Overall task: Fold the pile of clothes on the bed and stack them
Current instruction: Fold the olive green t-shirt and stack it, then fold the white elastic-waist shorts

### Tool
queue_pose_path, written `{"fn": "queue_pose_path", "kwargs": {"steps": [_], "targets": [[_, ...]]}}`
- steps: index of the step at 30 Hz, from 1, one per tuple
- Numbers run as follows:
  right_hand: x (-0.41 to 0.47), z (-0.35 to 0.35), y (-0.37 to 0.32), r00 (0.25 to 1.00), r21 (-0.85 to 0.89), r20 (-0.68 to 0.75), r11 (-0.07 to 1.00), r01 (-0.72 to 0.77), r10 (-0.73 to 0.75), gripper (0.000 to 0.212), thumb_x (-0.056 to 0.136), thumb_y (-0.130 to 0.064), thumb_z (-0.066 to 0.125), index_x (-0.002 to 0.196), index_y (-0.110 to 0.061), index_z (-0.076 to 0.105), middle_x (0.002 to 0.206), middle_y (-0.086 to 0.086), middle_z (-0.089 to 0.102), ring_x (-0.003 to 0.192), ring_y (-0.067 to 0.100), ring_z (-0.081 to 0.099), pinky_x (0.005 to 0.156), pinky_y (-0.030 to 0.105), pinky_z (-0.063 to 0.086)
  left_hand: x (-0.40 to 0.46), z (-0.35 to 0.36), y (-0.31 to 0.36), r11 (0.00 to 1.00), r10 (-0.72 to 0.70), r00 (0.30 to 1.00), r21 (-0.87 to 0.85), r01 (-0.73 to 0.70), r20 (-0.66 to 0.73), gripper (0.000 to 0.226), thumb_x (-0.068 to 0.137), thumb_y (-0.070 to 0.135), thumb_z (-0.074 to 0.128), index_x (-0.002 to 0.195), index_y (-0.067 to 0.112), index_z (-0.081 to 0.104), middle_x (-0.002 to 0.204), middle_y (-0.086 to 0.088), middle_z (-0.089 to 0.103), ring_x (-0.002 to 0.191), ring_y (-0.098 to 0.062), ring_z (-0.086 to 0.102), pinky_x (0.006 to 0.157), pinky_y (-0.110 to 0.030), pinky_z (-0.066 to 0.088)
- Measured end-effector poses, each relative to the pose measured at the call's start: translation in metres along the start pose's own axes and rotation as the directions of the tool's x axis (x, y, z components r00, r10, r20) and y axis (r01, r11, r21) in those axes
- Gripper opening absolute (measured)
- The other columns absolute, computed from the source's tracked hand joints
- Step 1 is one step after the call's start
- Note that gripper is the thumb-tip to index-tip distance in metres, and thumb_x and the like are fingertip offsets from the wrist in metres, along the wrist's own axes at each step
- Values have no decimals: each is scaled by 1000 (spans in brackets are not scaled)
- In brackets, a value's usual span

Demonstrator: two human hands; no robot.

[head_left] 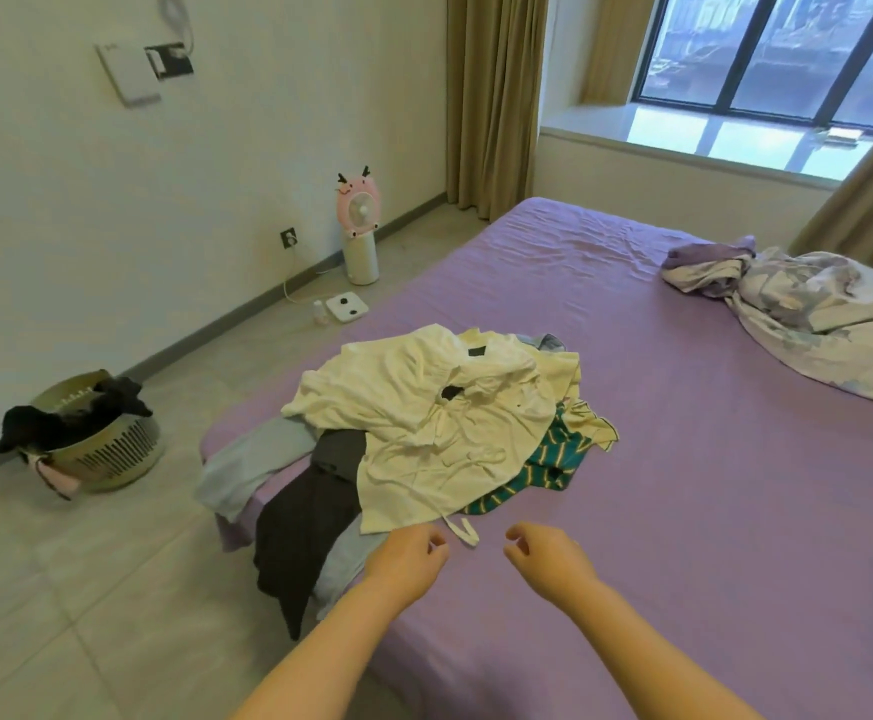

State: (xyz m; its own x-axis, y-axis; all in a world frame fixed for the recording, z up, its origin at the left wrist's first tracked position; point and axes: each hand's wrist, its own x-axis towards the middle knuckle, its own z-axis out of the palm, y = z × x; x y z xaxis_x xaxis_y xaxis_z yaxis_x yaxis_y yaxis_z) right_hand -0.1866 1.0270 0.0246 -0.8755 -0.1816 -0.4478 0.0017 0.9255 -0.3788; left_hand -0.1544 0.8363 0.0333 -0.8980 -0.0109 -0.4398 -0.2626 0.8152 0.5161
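- A laundry basket [104, 449] stands on the floor by the wall at the far left, with dark clothes [73, 415] draped over its rim.
- Further along the wall, a pink fan [359, 226] stands on the floor, with a white scale [346, 306] just in front of it.
- The pile of clothes [424, 433] lies at the near left corner of the bed [683, 485], which is covered by a purple sheet.
- A cream shirt [434, 407] lies crumpled on top of the pile; its long axis runs from the near edge toward the far side of the bed, and a narrow strip at its near hem points toward the hands.
- A pale blue garment [247, 459] and a dark grey garment [304, 517] hang off the left edge of the bed toward the floor.
- A green striped garment [548, 459] sticks out from under the right side of the shirt.
- The left hand [408, 561] hovers just above the sheet near the shirt's near hem, its fingers [437, 540] loosely curled and holding nothing.
- The right hand [548, 561] hovers beside it, near the strip, fingers also loosely curled and holding nothing.
- A crumpled floral blanket [813, 314] lies on the far right of the bed, well apart from the pile.
- A window [787, 49] with tan curtains [496, 96] fills the far right wall.
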Motion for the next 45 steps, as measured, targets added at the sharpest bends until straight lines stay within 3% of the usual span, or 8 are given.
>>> {"fn": "queue_pose_path", "kwargs": {"steps": [5,21,25,30,35,38,42,45], "targets": [[53,-15,2,1000,6,23,1000,-4,4,36,99,-32,40,130,-20,53,125,0,61,110,20,58,87,28,46,46,-19,-7,999,-28,999,27,28,19,28,97,33,44,114,20,62,110,1,66,96,-15,60,78,-26,46],[273,-81,-23,999,120,24,992,-29,27,34,99,-42,41,117,-19,59,106,-1,64,92,15,59,75,28,47,260,-93,-2,998,-54,997,48,51,51,31,97,35,44,120,23,59,118,4,63,105,-13,58,85,-28,47],[331,-78,-34,997,151,26,986,-71,68,28,98,-40,43,98,-19,61,96,-1,65,89,16,60,74,29,47,335,-94,-18,995,-54,996,84,48,72,34,98,34,40,127,22,56,124,5,60,110,-12,56,88,-27,47],[400,-54,-46,996,124,75,990,-63,54,31,98,-35,44,123,-23,57,118,-6,61,107,12,56,84,24,44,415,-71,-34,988,-66,995,147,54,78,41,99,36,40,137,21,43,134,1,48,121,-16,48,95,-30,43],[452,-16,-62,997,325,43,943,-75,65,8,90,-21,55,97,-19,57,93,-3,61,85,14,57,73,30,48,450,-44,-49,948,-101,995,303,101,-15,69,88,52,56,142,23,25,133,4,41,121,-14,43,93,-26,39],[468,-7,-67,978,519,-53,842,-146,202,14,88,-12,59,101,-12,53,95,6,61,81,18,61,73,33,54,458,-42,-62,950,-69,997,303,75,-32,52,95,34,51,141,24,31,127,4,51,115,-14,50,91,-26,41],[468,-7,-78,955,705,-87,694,-143,285,44,89,-13,61,129,-21,45,94,0,61,76,15,63,68,29,55,463,-72,-71,974,-157,987,-168,151,-23,35,97,19,45,130,21,54,120,4,62,101,-9,54,80,-17,41],[462,-15,-90,957,768,-86,631,-113,277,60,88,-16,65,138,-28,34,105,-4,58,83,8,62,81,31,53,458,-110,-59,810,-167,986,-570,137,0,12,96,23,53,103,22,63,92,13,64,86,-4,56,65,-7,40]]}}
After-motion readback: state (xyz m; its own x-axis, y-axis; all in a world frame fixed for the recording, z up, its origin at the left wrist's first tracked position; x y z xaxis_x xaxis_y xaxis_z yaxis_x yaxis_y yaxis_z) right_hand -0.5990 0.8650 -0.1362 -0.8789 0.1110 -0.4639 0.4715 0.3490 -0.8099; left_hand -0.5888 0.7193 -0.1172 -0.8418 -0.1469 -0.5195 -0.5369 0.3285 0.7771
